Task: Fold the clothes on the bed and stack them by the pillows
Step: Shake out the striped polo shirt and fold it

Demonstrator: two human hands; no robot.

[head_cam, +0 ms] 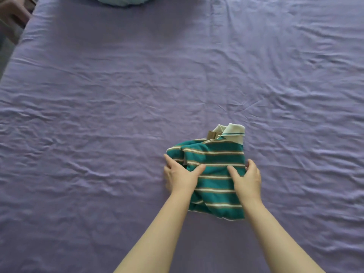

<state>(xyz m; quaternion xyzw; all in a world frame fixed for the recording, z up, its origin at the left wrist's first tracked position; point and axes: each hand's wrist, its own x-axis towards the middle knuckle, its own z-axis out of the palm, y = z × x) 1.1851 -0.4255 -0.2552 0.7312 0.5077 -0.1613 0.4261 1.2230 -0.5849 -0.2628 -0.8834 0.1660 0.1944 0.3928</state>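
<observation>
Folded striped polo (214,174) lies at 5 o'clock on bed sheet (118,95), left hand (180,176) and right hand (247,179) clasping its sides; likely lift-and-carry next, toward pillow (118,1) at 11 o'clock.

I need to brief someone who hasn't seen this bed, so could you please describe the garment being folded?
On the purple sheet, look near its front edge, right of centre, between the left hand and right hand. The striped polo shirt there is teal with white and tan bands and a pale collar, the only garment visible.
</observation>
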